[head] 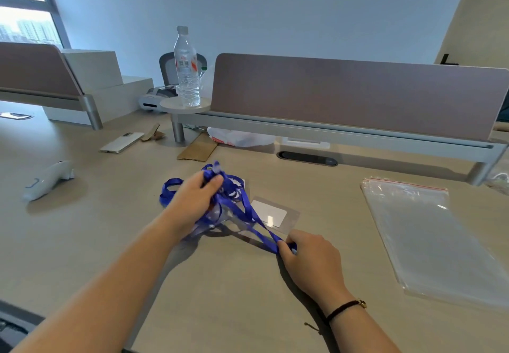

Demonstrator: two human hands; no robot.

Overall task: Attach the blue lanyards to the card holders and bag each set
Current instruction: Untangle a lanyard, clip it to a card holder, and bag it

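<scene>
Presently: blue lanyards (pixel 220 201), tangled bundle, desk centre; left hand (pixel 197 198) grips bundle, right hand (pixel 308 259) pinches one strap end at 5 o'clock. Card holder (pixel 272 216) alongside at 3 o'clock, unattached. Zip bags (pixel 435 237) farther at 3 o'clock, unfilled. Task barely begun.

Water bottle (pixel 187 68) label — red and white, print too small.

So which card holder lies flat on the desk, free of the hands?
The card holder with the white card inside, right of the lanyards; the others sit tangled under the left hand.
</scene>
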